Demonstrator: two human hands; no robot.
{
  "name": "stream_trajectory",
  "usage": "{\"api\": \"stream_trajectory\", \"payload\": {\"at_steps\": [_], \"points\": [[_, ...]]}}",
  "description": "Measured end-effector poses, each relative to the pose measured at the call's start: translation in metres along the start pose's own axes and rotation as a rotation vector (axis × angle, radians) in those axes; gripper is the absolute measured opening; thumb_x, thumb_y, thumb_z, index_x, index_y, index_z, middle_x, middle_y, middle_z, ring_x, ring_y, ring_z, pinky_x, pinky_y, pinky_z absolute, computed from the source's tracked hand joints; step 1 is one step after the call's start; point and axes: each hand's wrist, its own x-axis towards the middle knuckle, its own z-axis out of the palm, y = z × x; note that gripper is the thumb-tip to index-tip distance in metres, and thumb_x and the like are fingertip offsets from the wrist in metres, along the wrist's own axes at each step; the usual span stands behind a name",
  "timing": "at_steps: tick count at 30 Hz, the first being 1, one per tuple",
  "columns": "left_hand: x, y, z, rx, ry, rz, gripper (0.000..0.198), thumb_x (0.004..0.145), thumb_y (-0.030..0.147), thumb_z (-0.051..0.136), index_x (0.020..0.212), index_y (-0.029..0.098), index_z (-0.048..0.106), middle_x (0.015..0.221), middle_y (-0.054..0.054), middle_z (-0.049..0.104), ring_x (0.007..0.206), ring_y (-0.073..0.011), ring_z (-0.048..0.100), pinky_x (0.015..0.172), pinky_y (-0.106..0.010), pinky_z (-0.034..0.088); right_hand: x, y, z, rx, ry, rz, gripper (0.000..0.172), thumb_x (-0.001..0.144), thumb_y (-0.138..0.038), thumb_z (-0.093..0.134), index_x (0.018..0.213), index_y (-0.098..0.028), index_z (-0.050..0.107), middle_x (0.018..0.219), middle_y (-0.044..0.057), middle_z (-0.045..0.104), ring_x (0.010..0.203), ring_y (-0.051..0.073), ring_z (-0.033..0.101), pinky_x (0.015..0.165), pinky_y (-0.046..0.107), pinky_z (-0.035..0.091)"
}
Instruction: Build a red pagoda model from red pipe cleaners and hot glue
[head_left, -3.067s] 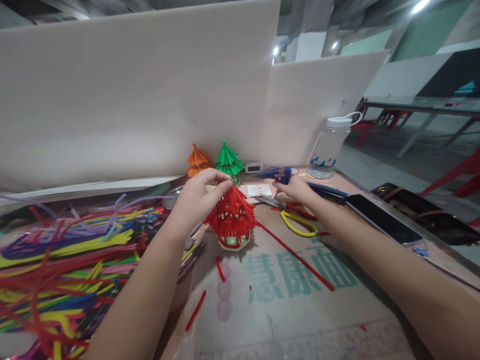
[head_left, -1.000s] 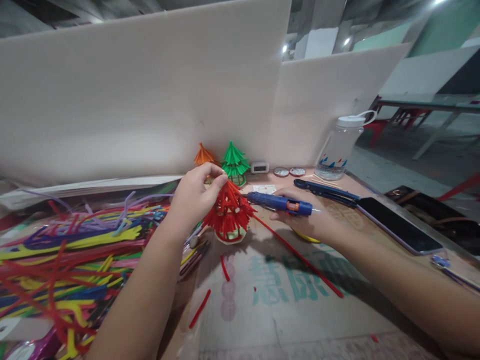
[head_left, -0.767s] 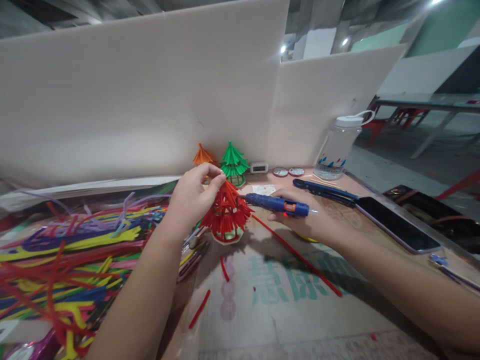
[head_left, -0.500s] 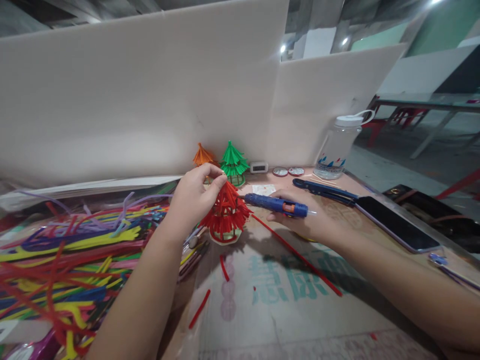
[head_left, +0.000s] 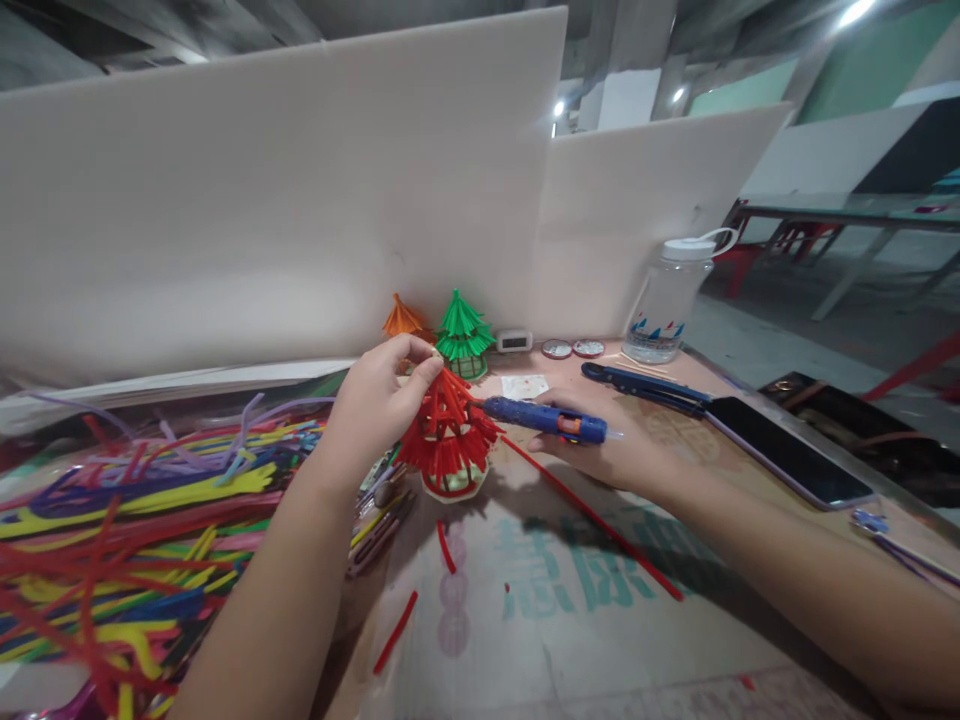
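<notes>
A red tiered pagoda model (head_left: 450, 450), made of fuzzy pipe cleaners, stands on a pale base on the table. My left hand (head_left: 386, 395) pinches its pointed top between thumb and fingertips. In my right hand (head_left: 600, 435) is a blue glue gun (head_left: 551, 418), its nozzle against or very close to the upper roof on the right side; I cannot tell if they touch. A long red pipe cleaner (head_left: 592, 515) slants across the table from near the pagoda. Two short red pieces (head_left: 395, 632) lie in front. Behind are a green pagoda (head_left: 459, 335) and an orange pagoda (head_left: 403, 318).
Piled pipe cleaners (head_left: 135, 550) in many colours cover the left side. At the right lie a dark blue long-handled tool (head_left: 637, 385) and a phone (head_left: 787, 450). A clear water bottle (head_left: 660, 310) stands at the back right. A white board (head_left: 285, 220) rises behind the table.
The whole view has shifted slightly. My left hand still pinches the pagoda's top, and the glue gun stays at its right side with little visible movement.
</notes>
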Motion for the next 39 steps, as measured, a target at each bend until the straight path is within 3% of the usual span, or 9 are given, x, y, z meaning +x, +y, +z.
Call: {"api": "stream_trajectory", "payload": {"at_steps": [4,9,13,19,24,31,36,39], "points": [[0.0,0.0,-0.009,-0.021,-0.001,-0.066,0.02,0.091,0.039,0.056,0.09,0.02,0.064,0.084,0.0,0.069,0.065,-0.0153,0.061,0.061,-0.026,0.045,0.0,-0.005,-0.001,0.135,-0.035,0.01,0.025,0.084,-0.046,0.072,0.09,-0.023,0.067,0.078,0.002,0.069,0.071,0.019,0.062,0.063,0.029,0.046],[-0.001,-0.011,-0.035,-0.039,0.041,-0.147,0.028,0.088,0.049,0.059,0.09,0.022,0.064,0.077,0.0,0.066,0.055,-0.014,0.056,0.055,-0.026,0.044,0.0,-0.012,-0.007,0.238,-0.027,-0.055,0.033,0.084,-0.051,0.071,0.081,-0.019,0.062,0.073,0.002,0.064,0.064,0.016,0.059,0.059,0.027,0.046],[-0.001,-0.02,-0.046,-0.168,-0.072,-0.137,0.034,0.086,0.055,0.061,0.091,0.021,0.064,0.083,-0.002,0.068,0.063,-0.0166,0.06,0.057,-0.027,0.048,-0.001,-0.017,-0.014,0.309,-0.138,-0.069,0.044,0.084,-0.061,0.067,0.081,-0.017,0.064,0.077,0.005,0.067,0.068,0.017,0.064,0.06,0.027,0.049],[0.0,-0.014,-0.018,-0.276,-0.208,-0.071,0.03,0.089,0.048,0.06,0.091,0.018,0.064,0.088,-0.003,0.068,0.078,-0.0175,0.062,0.072,-0.028,0.05,-0.003,-0.016,-0.017,0.387,-0.186,-0.064,0.044,0.086,-0.061,0.066,0.09,-0.017,0.067,0.086,0.008,0.073,0.082,0.02,0.07,0.072,0.031,0.055],[0.0,-0.004,0.009,-0.308,-0.204,-0.095,0.027,0.089,0.045,0.059,0.087,0.018,0.062,0.084,-0.003,0.067,0.075,-0.0169,0.061,0.068,-0.027,0.048,-0.004,-0.006,-0.017,0.309,-0.115,0.048,0.04,0.087,-0.057,0.065,0.079,-0.018,0.067,0.085,0.007,0.074,0.079,0.022,0.069,0.071,0.033,0.056],[0.002,-0.004,0.008,-0.252,-0.123,-0.058,0.023,0.088,0.041,0.06,0.086,0.018,0.062,0.086,-0.004,0.07,0.082,-0.0191,0.065,0.079,-0.031,0.05,0.001,0.001,-0.011,0.361,-0.032,0.137,0.04,0.087,-0.058,0.064,0.1,-0.021,0.07,0.091,0.008,0.076,0.085,0.024,0.071,0.079,0.039,0.057],[0.001,-0.005,0.009,-0.176,-0.108,-0.021,0.022,0.091,0.039,0.058,0.089,0.018,0.063,0.093,-0.004,0.071,0.088,-0.0201,0.065,0.084,-0.032,0.048,0.004,0.001,-0.014,0.166,0.003,0.039,0.037,0.082,-0.057,0.07,0.083,-0.021,0.061,0.076,0.003,0.066,0.071,0.02,0.062,0.066,0.031,0.05],[0.0,-0.004,0.01,-0.154,-0.098,-0.008,0.021,0.091,0.038,0.057,0.089,0.019,0.063,0.093,-0.004,0.071,0.088,-0.0204,0.065,0.084,-0.032,0.048,0.006,-0.001,-0.018,0.114,0.039,-0.003,0.039,0.081,-0.056,0.072,0.091,-0.02,0.059,0.079,0.002,0.063,0.069,0.017,0.057,0.064,0.028,0.047]]}}
